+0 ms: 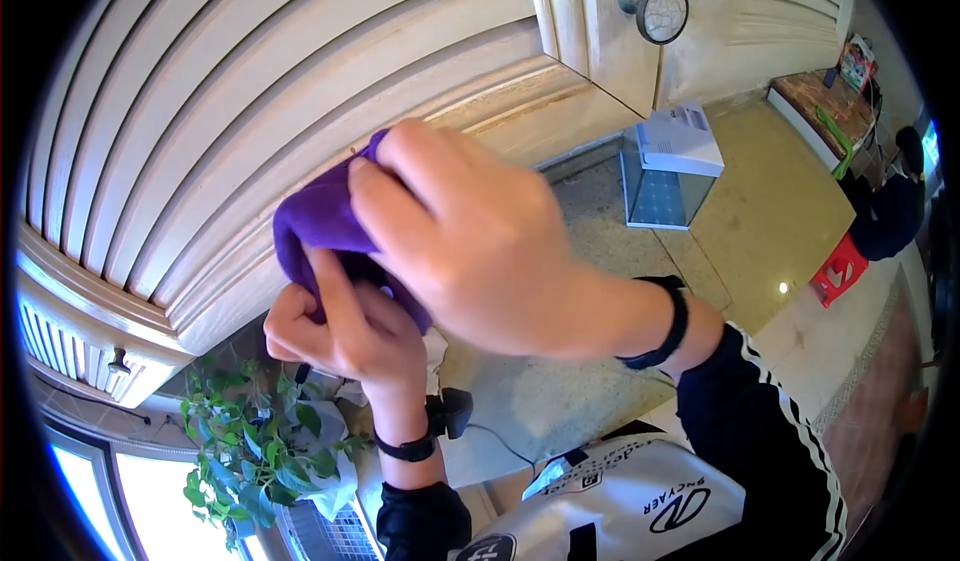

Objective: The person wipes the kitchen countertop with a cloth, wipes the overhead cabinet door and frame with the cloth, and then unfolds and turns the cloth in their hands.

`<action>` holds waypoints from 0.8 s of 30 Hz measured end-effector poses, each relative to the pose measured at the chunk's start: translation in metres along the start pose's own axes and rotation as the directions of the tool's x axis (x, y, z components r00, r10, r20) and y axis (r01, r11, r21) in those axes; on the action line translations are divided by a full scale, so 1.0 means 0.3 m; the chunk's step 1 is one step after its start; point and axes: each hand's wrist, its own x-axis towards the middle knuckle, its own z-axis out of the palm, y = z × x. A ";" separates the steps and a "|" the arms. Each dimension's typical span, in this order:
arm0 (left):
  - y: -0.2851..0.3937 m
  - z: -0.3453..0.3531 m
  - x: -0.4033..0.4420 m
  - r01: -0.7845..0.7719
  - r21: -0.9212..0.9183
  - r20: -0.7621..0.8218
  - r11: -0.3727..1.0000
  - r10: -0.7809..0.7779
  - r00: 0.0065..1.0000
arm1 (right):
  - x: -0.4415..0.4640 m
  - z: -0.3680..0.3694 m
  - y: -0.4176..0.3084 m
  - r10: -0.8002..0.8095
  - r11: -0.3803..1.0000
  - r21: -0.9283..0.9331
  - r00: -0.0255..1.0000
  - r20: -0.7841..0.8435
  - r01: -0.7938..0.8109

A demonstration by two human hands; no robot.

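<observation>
Head view: right fingers [392, 201] and left fingers [338, 306] clamped on purple cloth [322, 207]; beyond, white-topped glass tank [697, 187] with blue bottom [657, 201]

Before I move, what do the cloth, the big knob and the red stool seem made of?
Cloth: soft, matte fabric, purple, bunching in folds. Knob: grey rim, likely metal, round a shiny, pale crackled face, perhaps ceramic or stone. Red stool: probably smooth plastic, going by its even, bright colour.
</observation>
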 end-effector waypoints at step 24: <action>0.048 0.034 -0.027 -0.126 -0.128 -0.026 0.984 0.123 0.992 | -0.053 -0.108 0.139 -0.206 0.977 -0.051 0.977 0.051 0.209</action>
